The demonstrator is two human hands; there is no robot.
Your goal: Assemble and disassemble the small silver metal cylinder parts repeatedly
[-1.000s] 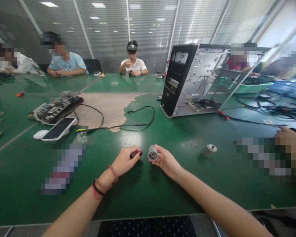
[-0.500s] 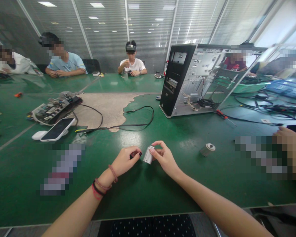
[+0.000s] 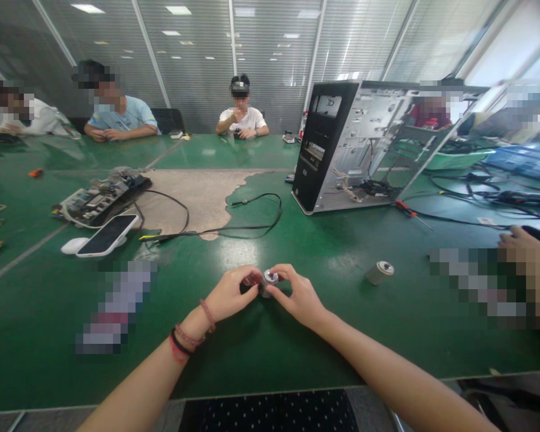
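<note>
A small silver metal cylinder with a dark hub in its top, which looks like a small motor (image 3: 269, 279), stands upright between my hands near the front of the green table (image 3: 324, 354). My right hand (image 3: 299, 297) is closed on it, thumb on the near side and forefinger at the top rim. From the other side, the curled fingers and thumb of my left hand (image 3: 234, 291) close in at its left edge; their exact contact is partly hidden. A second, similar motor (image 3: 380, 272) leans on the table to the right.
A computer case (image 3: 326, 147) with an open side stands beyond my right hand, with a screwdriver (image 3: 407, 210) beside it. On the left lie a phone (image 3: 108, 235), a circuit assembly (image 3: 101, 198) and a black cable (image 3: 252, 228). Another person's hand (image 3: 528, 255) is at the right; several people sit around.
My right hand has turned the motor from tilted to upright, so its top now faces me. My left fingers have come in against its left side.
</note>
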